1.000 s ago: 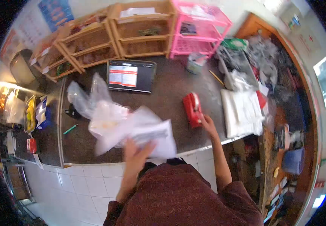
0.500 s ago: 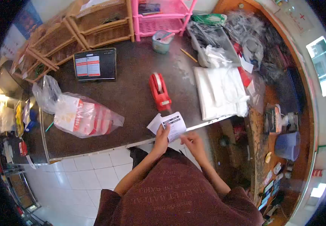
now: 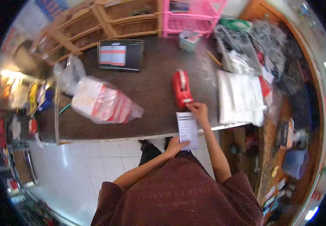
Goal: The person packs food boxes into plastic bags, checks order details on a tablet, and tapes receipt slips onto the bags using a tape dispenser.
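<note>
My left hand [image 3: 176, 146] holds the lower end of a white printed paper slip [image 3: 187, 130] at the front edge of the dark table. My right hand [image 3: 199, 110] is closed at the cutting end of the red tape dispenser [image 3: 181, 89], its fingers pinched; any tape between them is too small to make out. The slip's upper end lies just below the dispenser. To the left, a clear plastic bag with red and white packages [image 3: 106, 101] rests on the table.
A tablet [image 3: 120, 55] lies at the back, near wooden racks [image 3: 134, 27] and a pink shelf [image 3: 187, 23]. A cup [image 3: 189, 41] stands by a pencil [image 3: 213, 57]. White plastic bags [image 3: 240, 98] are stacked at the right, below a grey bin [image 3: 223, 47].
My right hand has moved up from beside the paper to the front of the tape dispenser. The paper, held in my left hand, now hangs straighter. The camera view has shifted.
</note>
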Demonstrator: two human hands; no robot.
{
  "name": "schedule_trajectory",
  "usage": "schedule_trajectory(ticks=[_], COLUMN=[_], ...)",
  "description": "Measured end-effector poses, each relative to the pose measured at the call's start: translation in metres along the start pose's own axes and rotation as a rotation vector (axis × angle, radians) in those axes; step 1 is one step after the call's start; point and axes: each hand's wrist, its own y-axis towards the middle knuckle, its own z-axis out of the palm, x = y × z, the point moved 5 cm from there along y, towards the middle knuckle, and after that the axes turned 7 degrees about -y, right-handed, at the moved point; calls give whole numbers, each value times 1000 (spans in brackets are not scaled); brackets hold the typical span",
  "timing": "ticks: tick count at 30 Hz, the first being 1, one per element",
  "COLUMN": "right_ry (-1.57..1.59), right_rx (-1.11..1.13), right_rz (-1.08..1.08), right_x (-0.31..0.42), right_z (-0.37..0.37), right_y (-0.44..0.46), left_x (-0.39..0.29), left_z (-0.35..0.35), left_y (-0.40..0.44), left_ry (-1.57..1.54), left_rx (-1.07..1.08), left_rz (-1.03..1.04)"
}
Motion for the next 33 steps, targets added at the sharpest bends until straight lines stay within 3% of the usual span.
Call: schedule_trajectory(ticks=[1,3,4,5,7,9,10,12,14,16,17,19,20,21,22,23,24,26,27,28,29,30,31,32,33], right_ry=[-120,-142,26,202,424,519,577,538,586,140,101,24,142,257,261,212,163,-65,-215,-198,-178,-156,-58,40,136], right_rx=[-76,-52,-64,-67,-91,-127,-138,-81,42,474,448,382,355,337,155,71,-97,-394,-377,-258,-139,-17,-40,-62,-81], right_rz=[-42,18,14,28,53,-26,-108,-230,-210,-125,-210,-379,-337,-289,-312,-196,-255,-93,-107,-25,54,131,110,89,70], right_x=[-2,-20,-2,22,106,188,214,272,297,293,269,219,216,209,204,201,185,129,97,67,41,22,14,11,11], right_z=[-4,-3,-7,-8,-22,-18,-8,22,80,148,178,225,204,172,128,83,44,-14,-26,-24,-18,-8,0,11,17], right_y=[-5,-14,-8,-9,-19,-5,8,31,55,70,76,89,88,79,70,57,49,34,33,31,28,28,31,34,35], left_x=[-6,-33,-56,-91,-121,-178,-198,-212,-214,-205,-186,-175,-173,-183,-199,-215,-230,-261,-268,-265,-257,-259,-260,-232,-199], left_z=[-12,-45,-62,-77,-119,-158,-183,-234,-275,-308,-325,-333,-335,-327,-319,-309,-297,-260,-239,-221,-204,-173,-139,-113,-86], left_y=[-7,-30,-41,-64,-107,-158,-181,-216,-230,-230,-222,-224,-224,-236,-247,-260,-271,-271,-263,-239,-204,-164,-120,-70,-24], left_ry=[-29,229,357,353,211,211,461,415,415,589,600,571,551,588,663,739,814,610,507,340,449,306,517,325,-3], left_rx=[31,-2,-22,-77,-224,-534,-696,-993,-1071,-1073,-1017,-1021,-1021,-1171,-1309,-1442,-1570,-1558,-1551,-1327,-1072,-723,-438,-174,57], left_rz=[-53,-95,-105,13,-9,62,252,405,361,310,195,285,339,410,492,571,655,792,859,934,1000,973,700,605,250])
